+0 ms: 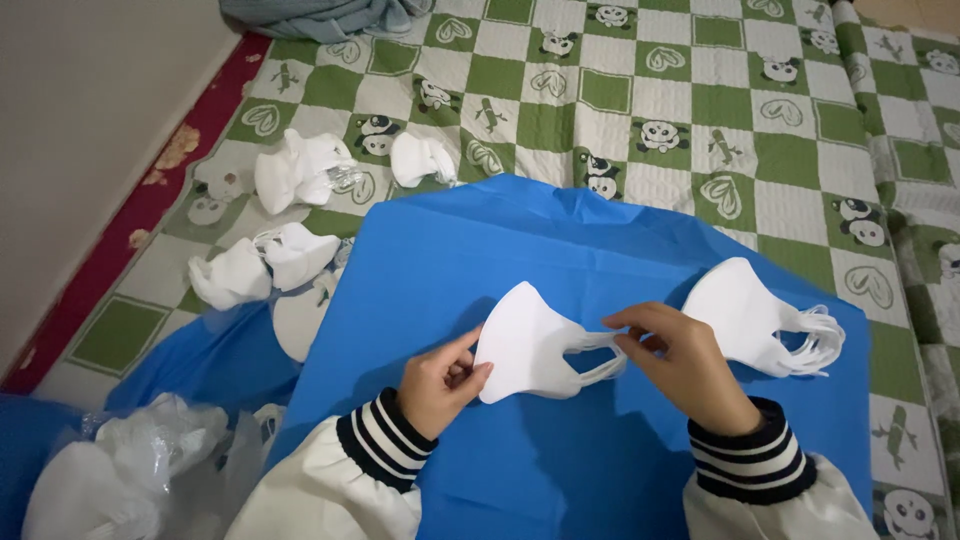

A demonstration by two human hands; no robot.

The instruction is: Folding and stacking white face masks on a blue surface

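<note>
We are pinching a white mask (525,340) over the blue sheet (440,250): our left hand (440,385) is gripping its lower edge, our right hand (685,365) is pulling its ear loop (598,355). More masks (760,315) are lying just beside the right hand.

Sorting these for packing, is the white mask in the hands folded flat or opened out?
Folded flat: the white mask shows one smooth half, both ear loops together at one end.

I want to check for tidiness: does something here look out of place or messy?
Mostly tidy. The hands hold one white mask over the blue sheet, beside a neat mask stack. Only the loose mask bundles scattered on the checked bedcover look untidy.
</note>
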